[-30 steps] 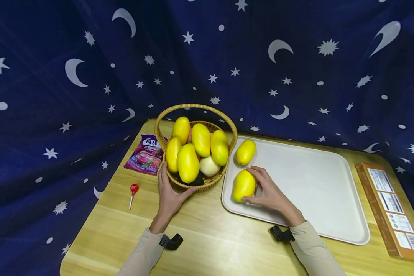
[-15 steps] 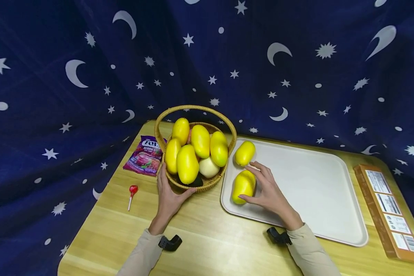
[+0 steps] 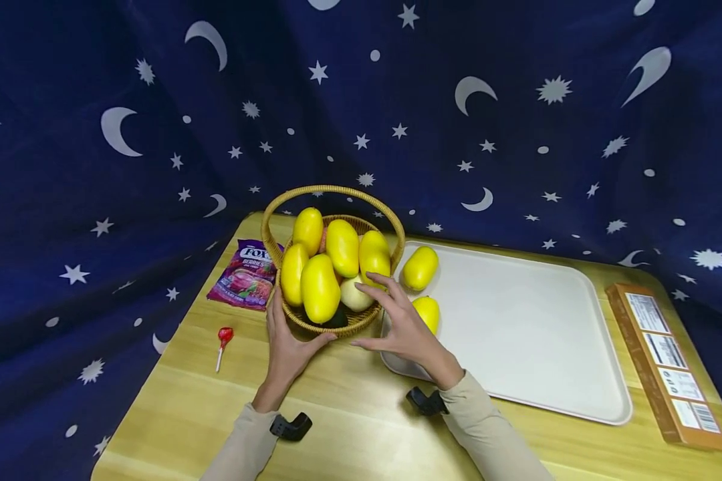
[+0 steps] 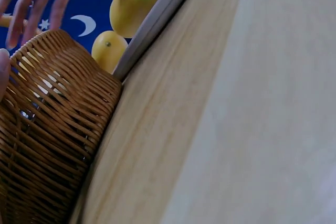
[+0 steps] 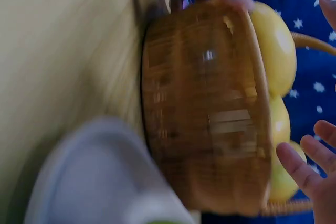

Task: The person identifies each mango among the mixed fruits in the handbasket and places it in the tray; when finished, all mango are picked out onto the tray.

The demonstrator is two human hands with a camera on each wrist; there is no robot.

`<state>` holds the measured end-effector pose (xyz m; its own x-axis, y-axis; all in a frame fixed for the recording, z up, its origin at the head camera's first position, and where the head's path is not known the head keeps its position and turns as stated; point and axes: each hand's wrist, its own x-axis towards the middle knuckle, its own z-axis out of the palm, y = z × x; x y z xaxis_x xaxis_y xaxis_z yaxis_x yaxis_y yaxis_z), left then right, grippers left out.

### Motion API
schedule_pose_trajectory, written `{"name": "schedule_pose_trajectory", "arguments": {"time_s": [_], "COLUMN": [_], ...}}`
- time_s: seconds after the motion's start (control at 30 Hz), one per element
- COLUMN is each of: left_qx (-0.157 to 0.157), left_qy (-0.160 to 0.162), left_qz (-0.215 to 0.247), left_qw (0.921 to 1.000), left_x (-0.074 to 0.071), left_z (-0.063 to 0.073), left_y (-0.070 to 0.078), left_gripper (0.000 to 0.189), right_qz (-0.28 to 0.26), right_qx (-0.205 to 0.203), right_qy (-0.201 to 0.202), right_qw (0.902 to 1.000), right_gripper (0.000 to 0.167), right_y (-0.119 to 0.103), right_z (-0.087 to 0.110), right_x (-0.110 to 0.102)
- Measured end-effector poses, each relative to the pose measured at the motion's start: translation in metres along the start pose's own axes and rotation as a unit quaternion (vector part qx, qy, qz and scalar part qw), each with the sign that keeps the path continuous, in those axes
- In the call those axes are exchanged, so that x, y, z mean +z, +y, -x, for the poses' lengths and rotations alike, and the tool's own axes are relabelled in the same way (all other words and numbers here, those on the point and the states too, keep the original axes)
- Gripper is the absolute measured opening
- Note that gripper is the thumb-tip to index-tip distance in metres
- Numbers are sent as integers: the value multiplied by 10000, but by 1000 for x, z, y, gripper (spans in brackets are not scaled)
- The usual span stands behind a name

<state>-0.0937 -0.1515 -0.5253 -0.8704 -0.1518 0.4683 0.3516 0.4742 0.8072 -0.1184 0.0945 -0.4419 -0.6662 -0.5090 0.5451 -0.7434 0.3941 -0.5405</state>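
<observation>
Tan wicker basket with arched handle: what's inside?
At least five yellow oval fruits, a round cream fruit, something dark in front and something pinkish farther back. What lies deeper in the basket is covered.

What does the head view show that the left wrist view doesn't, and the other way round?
Only the head view shows the lollipop, candy bag and brown box. Only the left wrist view shows the woven side of the basket down to the table. Both show the tray with two yellow fruits, the starry cloth, and some of the right hand and left hand.
</observation>
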Motion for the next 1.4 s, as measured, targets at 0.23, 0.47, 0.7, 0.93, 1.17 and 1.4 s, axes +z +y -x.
{"name": "schedule_pose_trajectory", "arguments": {"time_s": [0.23,0.47,0.7,0.93,1.17,1.4], "left_qx": [160,52,137,166,203,139], "left_qy": [-30,-79,-75,-40,-13,-43], "left_qz": [-245,-187,-255,-286,-341,-348], "left_qw": [9996,9998,9996,9994,9992,9993], "left_x": [-3,-2,-2,-1,-1,-2], "left_z": [2,1,2,0,-2,0], "left_y": [-2,-4,-5,-5,-5,-4], "left_gripper": [133,135,136,136,138,139], "right_qz": [-179,-264,-14,-101,-166,-60], "right_qx": [216,546,338,430,810,757], "right_qy": [-332,-450,-328,-412,-541,-325], "right_qw": [9991,9971,9989,9982,9951,9966], "right_gripper": [88,79,74,71,67,66], "right_y": [-9,-11,-12,-12,-11,-11], "right_z": [-22,-38,-47,-54,-56,-53], "right_x": [27,39,48,54,57,57]}}
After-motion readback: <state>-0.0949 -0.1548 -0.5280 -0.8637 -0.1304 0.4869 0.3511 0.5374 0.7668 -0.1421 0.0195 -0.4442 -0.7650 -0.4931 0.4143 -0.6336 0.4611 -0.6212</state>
